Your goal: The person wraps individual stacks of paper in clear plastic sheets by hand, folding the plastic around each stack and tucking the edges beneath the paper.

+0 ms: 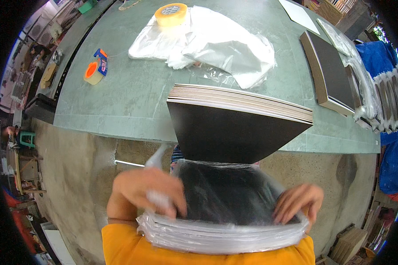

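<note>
A stack of black boards wrapped in clear plastic leans against my front, its layered edge towards me. My right hand grips its right corner, fingers bent over the plastic. At the left corner my left hand is smeared by motion. Something whitish shows among its fingers, and a pale translucent blur rises above it. Beyond stands an unwrapped stack of boards at the table's near edge, with a black face and pale layered edges. Where the two stacks meet low down, I cannot tell whether they are joined.
On the green table lie clear plastic bags with a wide tape roll on top. A tape dispenser sits at the left. Another black stack lies at the right, beside plastic-wrapped stacks.
</note>
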{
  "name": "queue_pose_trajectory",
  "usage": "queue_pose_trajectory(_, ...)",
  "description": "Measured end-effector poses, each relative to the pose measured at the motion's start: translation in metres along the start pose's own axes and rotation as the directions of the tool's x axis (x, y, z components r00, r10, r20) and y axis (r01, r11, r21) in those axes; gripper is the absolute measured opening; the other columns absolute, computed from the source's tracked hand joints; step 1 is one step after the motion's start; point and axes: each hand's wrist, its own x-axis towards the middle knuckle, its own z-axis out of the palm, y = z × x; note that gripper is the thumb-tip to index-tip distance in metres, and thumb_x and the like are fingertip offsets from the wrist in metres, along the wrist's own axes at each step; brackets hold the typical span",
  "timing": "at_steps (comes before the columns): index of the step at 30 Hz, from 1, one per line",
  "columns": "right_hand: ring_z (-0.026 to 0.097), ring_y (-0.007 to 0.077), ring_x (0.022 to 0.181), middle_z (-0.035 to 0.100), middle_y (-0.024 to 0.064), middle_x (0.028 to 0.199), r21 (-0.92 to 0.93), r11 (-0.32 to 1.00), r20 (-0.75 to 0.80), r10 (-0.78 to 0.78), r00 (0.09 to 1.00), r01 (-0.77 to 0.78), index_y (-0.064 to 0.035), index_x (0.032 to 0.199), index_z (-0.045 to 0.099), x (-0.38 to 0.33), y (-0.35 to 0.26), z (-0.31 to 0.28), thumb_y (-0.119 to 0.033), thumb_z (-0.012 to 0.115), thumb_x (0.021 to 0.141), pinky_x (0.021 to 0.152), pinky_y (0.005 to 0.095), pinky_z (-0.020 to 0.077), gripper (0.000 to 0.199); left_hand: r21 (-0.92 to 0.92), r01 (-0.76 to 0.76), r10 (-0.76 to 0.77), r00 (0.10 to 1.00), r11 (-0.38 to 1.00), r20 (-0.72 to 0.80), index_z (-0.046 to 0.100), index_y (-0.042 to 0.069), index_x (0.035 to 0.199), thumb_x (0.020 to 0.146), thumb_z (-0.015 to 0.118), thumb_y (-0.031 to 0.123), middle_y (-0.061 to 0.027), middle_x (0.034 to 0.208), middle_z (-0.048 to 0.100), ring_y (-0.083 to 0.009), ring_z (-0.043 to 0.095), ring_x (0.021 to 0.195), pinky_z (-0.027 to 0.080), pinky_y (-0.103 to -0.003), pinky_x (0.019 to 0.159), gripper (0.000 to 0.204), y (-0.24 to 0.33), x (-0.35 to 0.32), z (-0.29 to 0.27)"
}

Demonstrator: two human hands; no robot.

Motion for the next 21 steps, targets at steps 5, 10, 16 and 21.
queue_pose_trajectory(5, 0.018, 0.0285, 0.128, 0.024, 0.0160, 0.136, -0.239, 0.781, 0.006, 0.595, 0.804, -0.576, -0.0054, 0.129, 0.032, 0.035, 0.094, 0.012, -0.045, 0.035, 0.087, 0.103, 0.0406, 0.0099, 0.058, -0.035, 0.366, -0.367, 0.930, 0.930, -0.032, 0.056, 0.003, 0.091, 0.082, 0.053, 0.033, -0.0126, 0.083, 0.059, -0.0227, 0.057, 0.076, 0.043, -0.033, 0.067, 0.031, -0.103, 0.033, 0.045)
queue_pose_trajectory(10, 0.018, 0.0301, 0.127, 0.024, 0.0170, 0.136, -0.279, 0.454, -0.283, 0.804, 0.524, -0.847, -0.0028, 0.128, 0.032, 0.008, 0.166, -0.013, -0.055, 0.033, 0.084, 0.103, 0.0355, 0.0146, 0.068, 0.270, 0.577, -0.473, 0.802, 0.771, -0.365, 0.054, 0.003, 0.086, 0.083, 0.051, 0.031, -0.0150, 0.072, 0.055, -0.0300, 0.056, 0.070, 0.042, -0.037, 0.063, 0.028, -0.207, 0.018, 0.041)
queue_pose_trajectory(16, 0.046, 0.0256, 0.104, 0.049, 0.0157, 0.111, -0.373, 0.737, -0.138, 0.556, 0.820, -0.563, 0.0009, 0.112, 0.045, 0.110, 0.046, 0.001, -0.041, 0.059, 0.077, 0.089, 0.0362, 0.0353, 0.057, 0.443, 0.053, 0.197, 0.844, 0.895, -0.499, 0.051, 0.000, 0.095, 0.084, 0.047, 0.034, -0.0145, 0.091, 0.048, -0.0282, 0.047, 0.084, 0.038, -0.035, 0.075, 0.036, -0.045, 0.110, 0.015)
queue_pose_trajectory(21, 0.051, 0.0114, 0.089, 0.056, 0.0031, 0.095, -0.089, 0.996, -0.592, -0.035, 0.805, -0.022, -0.0017, 0.103, 0.052, 0.117, 0.012, 0.002, -0.008, 0.069, 0.069, 0.080, 0.0277, 0.0398, 0.039, 0.258, 0.004, 0.181, 0.702, 0.966, -0.689, 0.034, 0.001, 0.123, 0.075, 0.063, 0.023, -0.0124, 0.115, 0.045, -0.0217, 0.041, 0.109, 0.034, -0.033, 0.091, 0.060, 0.004, 0.090, -0.002)
